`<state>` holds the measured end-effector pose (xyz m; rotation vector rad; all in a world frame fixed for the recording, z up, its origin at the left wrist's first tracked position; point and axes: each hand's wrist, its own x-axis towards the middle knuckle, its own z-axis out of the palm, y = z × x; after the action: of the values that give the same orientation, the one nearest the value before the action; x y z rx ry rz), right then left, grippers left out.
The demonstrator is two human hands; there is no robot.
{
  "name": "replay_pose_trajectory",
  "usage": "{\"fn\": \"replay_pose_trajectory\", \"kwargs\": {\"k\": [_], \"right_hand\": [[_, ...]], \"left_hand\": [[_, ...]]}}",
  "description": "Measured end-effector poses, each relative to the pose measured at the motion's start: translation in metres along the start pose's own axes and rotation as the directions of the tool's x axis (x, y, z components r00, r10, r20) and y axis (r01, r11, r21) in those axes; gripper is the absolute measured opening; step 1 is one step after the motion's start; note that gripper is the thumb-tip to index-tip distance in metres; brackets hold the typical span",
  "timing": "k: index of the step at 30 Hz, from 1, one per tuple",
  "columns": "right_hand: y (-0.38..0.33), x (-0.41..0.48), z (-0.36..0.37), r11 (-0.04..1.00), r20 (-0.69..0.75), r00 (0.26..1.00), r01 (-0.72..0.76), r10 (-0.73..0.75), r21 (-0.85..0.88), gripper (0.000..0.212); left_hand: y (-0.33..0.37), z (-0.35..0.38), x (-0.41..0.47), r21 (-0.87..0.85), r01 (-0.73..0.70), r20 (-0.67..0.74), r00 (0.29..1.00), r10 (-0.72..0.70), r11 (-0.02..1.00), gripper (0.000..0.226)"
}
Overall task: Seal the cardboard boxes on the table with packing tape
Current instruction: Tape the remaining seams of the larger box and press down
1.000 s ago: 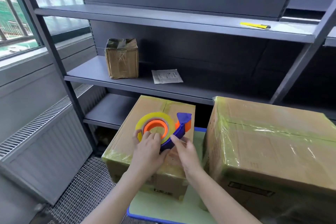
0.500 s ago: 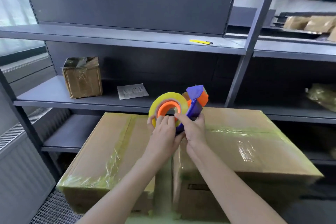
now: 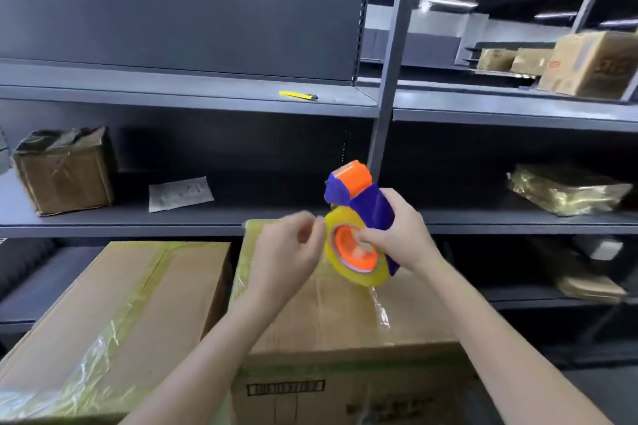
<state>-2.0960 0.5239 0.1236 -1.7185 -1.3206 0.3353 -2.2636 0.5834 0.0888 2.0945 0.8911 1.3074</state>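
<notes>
A blue and orange tape dispenser [image 3: 362, 203] with a yellowish tape roll [image 3: 355, 262] is held above the right cardboard box [image 3: 345, 317]. My right hand [image 3: 400, 235] grips the dispenser's blue handle, its thumb lying over the orange hub. My left hand [image 3: 286, 252] is blurred, with curled fingertips at the roll's left edge; whether it pinches the tape end is unclear. A second cardboard box [image 3: 121, 314], with yellowish tape along its top seam and front edge, stands to the left. The right box has tape strips across its top.
Grey metal shelving runs behind the boxes, with an upright post [image 3: 390, 86] just behind the dispenser. A small worn box [image 3: 65, 172] and a paper sheet [image 3: 179, 193] lie on the middle shelf, a yellow utility knife [image 3: 298, 95] above, wrapped parcels [image 3: 566, 190] at right.
The view swung right. The dispenser turned from flat over the left box to head-up over the right box. My right hand took the handle and my left hand shifted to the roll's edge.
</notes>
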Motion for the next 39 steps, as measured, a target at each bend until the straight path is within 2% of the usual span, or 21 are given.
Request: {"fn": "replay_pose_trajectory", "kwargs": {"k": [2,4,7,9,12,16,18,20,22,23,25,29,31,33,39], "right_hand": [[0.005,0.007,-0.023,0.983,0.164,0.986,0.037,-0.007,-0.18,0.053],[0.011,0.013,-0.036,0.956,0.296,0.955,0.091,-0.005,-0.28,0.06],[0.019,0.022,-0.043,0.951,0.437,0.899,0.163,-0.034,-0.261,0.065],[0.022,0.029,-0.045,0.951,0.509,0.859,0.197,-0.051,-0.237,0.068],[0.023,0.04,-0.048,0.935,0.608,0.793,0.247,-0.044,-0.254,0.069],[0.022,0.052,-0.041,0.871,0.661,0.751,0.331,-0.01,-0.363,0.067],[0.019,0.049,-0.034,0.768,0.627,0.778,0.431,-0.05,-0.474,0.068],[0.016,0.043,-0.028,0.601,0.563,0.814,0.524,-0.144,-0.604,0.077],[0.015,0.037,-0.021,0.463,0.5,0.834,0.547,-0.233,-0.697,0.089],[0.016,0.035,-0.017,0.428,0.479,0.836,0.548,-0.267,-0.719,0.088],[0.018,0.032,-0.009,0.408,0.464,0.833,0.552,-0.3,-0.727,0.081],[0.021,0.038,0.0,0.478,0.458,0.831,0.556,-0.314,-0.68,0.079],[0.02,0.041,0.0,0.454,0.463,0.819,0.574,-0.339,-0.682,0.084],[0.018,0.043,0.002,0.422,0.472,0.804,0.592,-0.36,-0.686,0.087],[0.012,0.046,0.009,0.385,0.516,0.781,0.623,-0.352,-0.68,0.08]], "left_hand": [[0.004,0.005,0.016,-0.134,0.171,-0.06,0.982,-0.18,0.976,0.027],[0.01,0.011,0.032,-0.274,0.365,0.08,0.931,-0.357,0.89,0.025],[0.012,0.024,0.046,-0.378,0.667,0.344,0.745,-0.571,0.642,0.028],[0.014,0.026,0.046,-0.41,0.76,0.427,0.649,-0.63,0.505,0.028],[0.012,0.021,0.046,-0.44,0.791,0.45,0.604,-0.658,0.425,0.023],[0.01,0.01,0.048,-0.451,0.771,0.442,0.63,-0.638,0.449,0.016],[0.007,0.006,0.05,-0.436,0.759,0.431,0.648,-0.628,0.484,0.013],[0.003,0.004,0.051,-0.407,0.765,0.431,0.643,-0.634,0.499,0.013],[0.0,0.004,0.05,-0.396,0.777,0.425,0.628,-0.652,0.49,0.014],[-0.001,0.005,0.049,-0.399,0.782,0.419,0.62,-0.664,0.479,0.014],[-0.006,0.006,0.048,-0.418,0.792,0.409,0.602,-0.686,0.445,0.018],[-0.018,0.005,0.046,-0.447,0.813,0.434,0.562,-0.704,0.374,0.017],[-0.023,0.005,0.046,-0.45,0.825,0.439,0.537,-0.721,0.34,0.007],[-0.026,0.006,0.046,-0.446,0.833,0.437,0.521,-0.733,0.326,0.007],[-0.036,0.002,0.05,-0.448,0.835,0.427,0.514,-0.744,0.32,0.007]]}}
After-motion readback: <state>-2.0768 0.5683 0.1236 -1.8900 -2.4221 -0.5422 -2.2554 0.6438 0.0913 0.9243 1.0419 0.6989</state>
